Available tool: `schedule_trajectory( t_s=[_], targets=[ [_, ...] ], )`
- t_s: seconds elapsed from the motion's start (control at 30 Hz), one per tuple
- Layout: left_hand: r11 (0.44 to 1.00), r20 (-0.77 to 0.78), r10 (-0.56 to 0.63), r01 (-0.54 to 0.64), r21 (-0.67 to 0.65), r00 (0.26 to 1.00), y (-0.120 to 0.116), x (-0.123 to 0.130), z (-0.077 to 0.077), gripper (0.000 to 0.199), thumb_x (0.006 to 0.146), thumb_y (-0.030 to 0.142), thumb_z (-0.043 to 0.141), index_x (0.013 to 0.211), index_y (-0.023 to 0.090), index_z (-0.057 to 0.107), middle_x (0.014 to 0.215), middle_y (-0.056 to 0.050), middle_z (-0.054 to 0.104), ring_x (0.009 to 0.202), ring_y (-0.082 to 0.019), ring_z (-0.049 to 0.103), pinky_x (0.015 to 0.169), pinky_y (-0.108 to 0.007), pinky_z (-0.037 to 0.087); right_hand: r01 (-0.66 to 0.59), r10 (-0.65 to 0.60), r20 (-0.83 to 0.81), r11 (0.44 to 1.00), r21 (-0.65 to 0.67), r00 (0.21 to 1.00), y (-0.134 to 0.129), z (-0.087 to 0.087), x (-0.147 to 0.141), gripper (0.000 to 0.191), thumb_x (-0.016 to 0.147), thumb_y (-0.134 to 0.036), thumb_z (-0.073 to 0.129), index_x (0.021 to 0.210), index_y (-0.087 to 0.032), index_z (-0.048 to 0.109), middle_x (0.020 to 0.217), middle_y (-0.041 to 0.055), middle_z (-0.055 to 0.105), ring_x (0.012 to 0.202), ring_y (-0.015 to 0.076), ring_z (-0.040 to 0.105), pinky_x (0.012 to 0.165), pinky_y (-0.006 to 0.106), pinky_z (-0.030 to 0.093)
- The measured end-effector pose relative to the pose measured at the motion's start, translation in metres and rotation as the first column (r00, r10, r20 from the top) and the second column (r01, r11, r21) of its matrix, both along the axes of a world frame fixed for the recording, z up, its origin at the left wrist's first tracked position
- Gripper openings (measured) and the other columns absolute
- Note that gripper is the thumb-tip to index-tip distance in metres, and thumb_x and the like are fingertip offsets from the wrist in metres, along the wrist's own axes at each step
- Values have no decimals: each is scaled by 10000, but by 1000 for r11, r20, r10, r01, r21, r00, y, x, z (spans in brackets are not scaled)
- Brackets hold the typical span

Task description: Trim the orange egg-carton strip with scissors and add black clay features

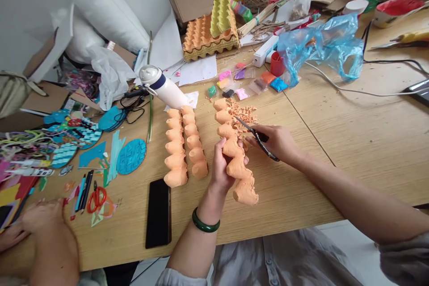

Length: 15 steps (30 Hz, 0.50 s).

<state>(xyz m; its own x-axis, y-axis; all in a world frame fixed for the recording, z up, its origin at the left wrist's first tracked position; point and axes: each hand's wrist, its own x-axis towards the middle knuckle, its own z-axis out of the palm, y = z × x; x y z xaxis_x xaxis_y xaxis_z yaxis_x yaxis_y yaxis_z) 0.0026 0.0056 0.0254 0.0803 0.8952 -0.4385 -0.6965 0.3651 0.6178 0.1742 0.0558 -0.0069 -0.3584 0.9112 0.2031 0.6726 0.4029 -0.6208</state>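
My left hand [224, 165] is closed around the middle of an orange egg carton strip [246, 192], a row of several bumps with a ragged right edge. In my right hand [279, 143] is a pair of black-handled scissors [261, 137], its blades pointing up and left toward the strip's upper part. Whether the blades touch the strip I cannot tell. Small orange carton scraps [246, 114] lie piled beside the strip's top end. To the left, two more orange strips stand side by side, a longer-bumped one [174, 147] and a narrower one [193, 143].
A black phone [158, 214] lies near the front edge. Behind the strips stands a white bottle [164, 87]. Stacked egg trays [208, 40], small colored packets [241, 94] and a blue plastic bag [321, 49] are farther back. Another person's hands [43, 214] rest at left, near red scissors [96, 199].
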Motion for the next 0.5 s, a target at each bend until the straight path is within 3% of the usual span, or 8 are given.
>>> schedule_trajectory(
  t_s=[0.1,0.2,0.3,0.33,0.37,0.47,0.5],
  targets=[
    [1000,-41,29,-29,12,999,2,-1,-5,253,932,417,541,903,190,649,778,-20,615,597,-119,561,483,-211,452,23,-37,-85,987,-158,996,-2,12,0,515,937,-632,549,1016,-162,744,636,8,574,548,129,451,578,271,299],
    [997,-104,81,-80,8,991,2,-2,-8,237,916,415,568,888,196,654,753,-6,648,569,-118,577,496,-219,467,67,-102,-180,979,-191,978,-5,21,1,557,882,-678,622,1066,-163,733,666,0,562,581,126,450,583,267,315],
    [985,-177,170,-161,66,969,3,-3,-9,233,919,388,564,887,181,667,748,-11,678,621,-132,632,533,-222,497,-26,-127,-405,935,-353,906,-2,28,5,588,838,-728,656,1010,-168,696,678,-5,545,589,128,481,547,252,365],
    [981,-200,189,-176,83,961,4,-3,-10,238,927,384,557,883,179,670,754,-13,687,638,-136,647,545,-225,506,-115,-139,-482,880,-460,865,1,31,8,608,832,-757,640,978,-168,676,662,-8,532,566,129,490,517,250,382],
    [980,-221,196,-180,89,955,5,-4,-11,244,936,384,548,875,182,671,753,-12,692,637,-139,652,545,-230,509,-218,-159,-537,791,-572,828,4,34,12,629,830,-782,618,952,-167,658,643,-12,521,535,130,493,483,252,395],
    [982,-259,190,-180,64,947,7,-7,-15,253,951,379,540,819,202,665,698,0,685,564,-133,615,513,-242,497,-430,-225,-552,422,-798,803,15,38,22,641,859,-787,573,913,-152,642,607,-6,527,472,133,506,411,258,429],
    [982,-254,190,-178,67,948,7,-8,-17,247,948,369,544,804,210,666,681,3,680,543,-130,600,506,-242,492,-455,-234,-541,336,-824,808,18,39,24,629,883,-769,556,900,-146,644,605,0,535,472,133,516,405,257,442]
  ],
)
